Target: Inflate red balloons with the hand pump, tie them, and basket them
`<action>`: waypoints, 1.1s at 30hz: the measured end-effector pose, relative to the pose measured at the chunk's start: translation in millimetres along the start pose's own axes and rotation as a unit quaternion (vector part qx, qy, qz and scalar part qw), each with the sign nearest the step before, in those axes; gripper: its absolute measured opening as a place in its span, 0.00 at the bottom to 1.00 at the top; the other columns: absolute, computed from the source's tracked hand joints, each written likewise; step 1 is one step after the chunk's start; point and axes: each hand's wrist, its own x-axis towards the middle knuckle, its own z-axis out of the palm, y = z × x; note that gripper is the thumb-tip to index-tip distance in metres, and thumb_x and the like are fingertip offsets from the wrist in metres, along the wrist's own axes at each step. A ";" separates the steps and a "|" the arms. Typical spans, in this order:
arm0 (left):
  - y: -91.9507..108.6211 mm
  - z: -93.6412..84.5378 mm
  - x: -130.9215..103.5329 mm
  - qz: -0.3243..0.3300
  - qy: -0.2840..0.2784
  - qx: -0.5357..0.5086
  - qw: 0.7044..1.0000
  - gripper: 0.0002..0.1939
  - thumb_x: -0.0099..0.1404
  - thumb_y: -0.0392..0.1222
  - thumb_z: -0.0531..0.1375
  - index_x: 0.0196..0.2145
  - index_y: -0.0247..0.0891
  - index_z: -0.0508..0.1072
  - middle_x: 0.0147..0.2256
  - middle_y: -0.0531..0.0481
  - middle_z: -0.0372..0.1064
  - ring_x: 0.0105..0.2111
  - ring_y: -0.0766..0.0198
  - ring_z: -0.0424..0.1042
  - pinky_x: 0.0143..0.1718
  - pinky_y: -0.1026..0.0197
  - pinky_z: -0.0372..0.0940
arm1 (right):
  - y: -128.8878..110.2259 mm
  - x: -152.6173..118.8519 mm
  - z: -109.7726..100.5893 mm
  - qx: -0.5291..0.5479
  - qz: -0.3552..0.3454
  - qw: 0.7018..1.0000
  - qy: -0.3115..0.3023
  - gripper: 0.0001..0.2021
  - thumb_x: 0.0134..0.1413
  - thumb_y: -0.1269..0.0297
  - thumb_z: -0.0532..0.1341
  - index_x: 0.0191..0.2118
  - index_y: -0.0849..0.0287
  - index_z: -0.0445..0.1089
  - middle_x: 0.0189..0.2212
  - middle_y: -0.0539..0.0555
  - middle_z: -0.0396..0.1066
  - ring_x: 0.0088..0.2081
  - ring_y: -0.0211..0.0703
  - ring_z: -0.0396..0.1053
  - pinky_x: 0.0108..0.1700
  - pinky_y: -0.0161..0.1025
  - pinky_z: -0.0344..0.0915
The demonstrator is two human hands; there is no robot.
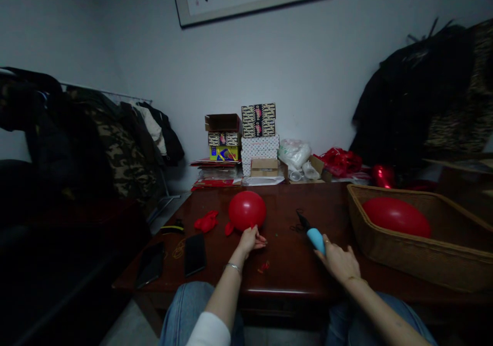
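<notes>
A round, inflated red balloon [247, 210] is at the middle of the table. My left hand [250, 241] pinches it at its lower edge, by the neck. In my right hand [341, 260] is a light blue hand balloon pump [316, 240] with a black nozzle, tilted toward the far left and apart from the balloon. Limp red balloons [207, 222] lie left of the inflated one. Small red scraps [264, 267] are on the table near me, below my left hand.
A wicker basket [416, 256] with a large red balloon [396, 216] stands at the right. Two dark phones [194, 254] and yellow rubber bands [179, 249] lie at the left. Stacked boxes [260, 148] and plastic bags [295, 152] line the back edge.
</notes>
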 end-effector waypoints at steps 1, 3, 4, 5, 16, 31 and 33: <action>-1.2 -4.4 0.9 -0.009 -0.007 0.007 1.000 0.17 0.62 0.52 0.56 0.24 0.35 0.61 0.18 0.44 0.70 0.18 0.62 0.71 0.21 0.66 0.64 | 0.1 3.0 3.1 -0.002 0.005 1.000 0.000 0.29 0.58 0.54 0.47 0.60 0.69 0.52 0.39 0.65 0.73 0.39 0.54 0.73 0.54 0.58 0.49; -3.3 -13.7 3.3 -0.029 -0.024 0.017 0.999 0.17 0.60 0.52 0.57 0.25 0.35 0.62 0.17 0.45 0.69 0.17 0.63 0.70 0.21 0.66 0.63 | 0.1 8.2 8.8 -0.008 0.016 1.000 0.002 0.29 0.59 0.54 0.47 0.59 0.69 0.53 0.39 0.65 0.73 0.38 0.54 0.73 0.54 0.60 0.47; -4.1 -18.3 4.6 -0.036 -0.033 0.025 0.998 0.17 0.60 0.52 0.58 0.25 0.35 0.62 0.16 0.46 0.68 0.16 0.64 0.70 0.21 0.66 0.63 | 0.0 10.7 11.3 -0.012 0.020 1.000 0.003 0.29 0.59 0.54 0.46 0.59 0.70 0.53 0.39 0.66 0.73 0.37 0.54 0.73 0.54 0.61 0.46; -4.8 -22.8 6.0 -0.040 -0.041 0.038 0.998 0.16 0.59 0.52 0.59 0.25 0.35 0.63 0.15 0.47 0.68 0.16 0.64 0.70 0.21 0.67 0.63 | 0.0 13.2 13.6 -0.015 0.024 1.000 0.004 0.28 0.59 0.54 0.46 0.59 0.70 0.53 0.39 0.66 0.73 0.36 0.54 0.73 0.54 0.61 0.46; -3.0 -48.1 13.0 -0.013 -0.083 0.215 0.973 0.20 0.60 0.56 0.55 0.22 0.38 0.61 0.15 0.44 0.69 0.14 0.62 0.68 0.16 0.66 0.60 | -3.8 29.5 36.0 -0.034 0.027 0.999 0.003 0.28 0.59 0.55 0.47 0.59 0.71 0.54 0.37 0.66 0.73 0.35 0.53 0.73 0.55 0.62 0.42; 1.8 -59.8 9.7 0.032 -0.128 0.362 0.923 0.21 0.62 0.59 0.46 0.26 0.38 0.59 0.19 0.49 0.70 0.20 0.63 0.70 0.24 0.62 0.64 | -21.3 35.5 34.2 -0.082 0.029 0.989 0.120 0.35 0.54 0.49 0.53 0.61 0.69 0.50 0.59 0.71 0.54 0.59 0.66 0.51 0.56 0.67 0.37; 6.3 -57.7 6.0 0.041 -0.131 0.375 0.917 0.22 0.62 0.60 0.45 0.27 0.37 0.60 0.21 0.47 0.71 0.21 0.63 0.70 0.24 0.63 0.64 | -37.8 35.4 20.4 -0.068 -0.033 0.983 0.170 0.34 0.55 0.52 0.52 0.62 0.69 0.48 0.61 0.69 0.50 0.62 0.64 0.44 0.57 0.66 0.35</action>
